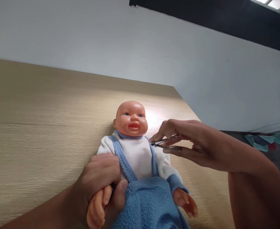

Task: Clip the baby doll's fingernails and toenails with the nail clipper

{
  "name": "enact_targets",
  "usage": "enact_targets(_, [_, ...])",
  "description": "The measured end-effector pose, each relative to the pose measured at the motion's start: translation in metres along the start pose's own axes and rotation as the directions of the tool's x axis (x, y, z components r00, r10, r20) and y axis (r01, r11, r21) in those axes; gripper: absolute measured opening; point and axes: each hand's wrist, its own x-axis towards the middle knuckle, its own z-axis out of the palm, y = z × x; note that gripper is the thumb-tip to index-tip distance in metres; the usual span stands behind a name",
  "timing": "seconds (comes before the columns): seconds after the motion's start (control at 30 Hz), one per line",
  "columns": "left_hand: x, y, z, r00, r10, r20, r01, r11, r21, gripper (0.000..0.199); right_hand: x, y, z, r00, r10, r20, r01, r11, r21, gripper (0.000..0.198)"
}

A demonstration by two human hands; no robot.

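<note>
A baby doll (140, 159) in a white top and blue fleece overalls lies face up. My left hand (103, 175) is closed around the doll's arm on the left of the view, and the doll's small plastic hand (96, 210) sticks out below my fingers. In my right hand (190, 140) I pinch a metal nail clipper (165, 143), its patterned lever spread apart from its body. The clipper's head is at the blue strap (153, 156) over the doll's shoulder; whether it touches the fabric I cannot tell. The doll's other hand (185, 202) rests free on the right.
The doll lies on a light wood-grain table (46, 105) whose back edge meets a pale wall (82, 35). On the right the table ends in a slanted edge. Beyond it, lower down, are some teal and red items (261, 141), blurred.
</note>
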Motion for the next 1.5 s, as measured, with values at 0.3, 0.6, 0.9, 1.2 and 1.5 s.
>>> enact_targets(0.3, [-0.002,0.0,-0.002,0.999,0.006,0.04,-0.005,0.999,-0.032,0.024,-0.009,0.033,-0.022,0.976,-0.01,-0.216,0.021,0.999,0.046,0.023])
enact_targets(0.6, [-0.008,-0.006,-0.002,0.998,0.021,0.055,-0.019,0.999,-0.048,0.024,0.003,0.094,-0.017,0.887,0.182,-0.424,-0.169,0.983,0.069,0.031])
enact_targets(0.9, [-0.01,-0.011,-0.002,0.997,0.025,0.073,-0.019,0.996,-0.082,0.023,-0.006,0.016,-0.019,0.965,0.068,-0.254,-0.029,0.988,0.154,0.029])
enact_targets(1.2, [-0.012,-0.013,-0.004,0.994,0.05,0.092,-0.042,0.996,-0.084,0.022,-0.018,-0.032,-0.006,0.948,-0.206,-0.241,0.219,0.975,0.029,0.046])
enact_targets(1.5, [-0.006,-0.012,-0.002,0.996,0.083,0.043,-0.08,0.994,-0.073,0.021,0.01,-0.069,0.068,0.814,-0.23,-0.534,0.364,0.918,0.158,0.048])
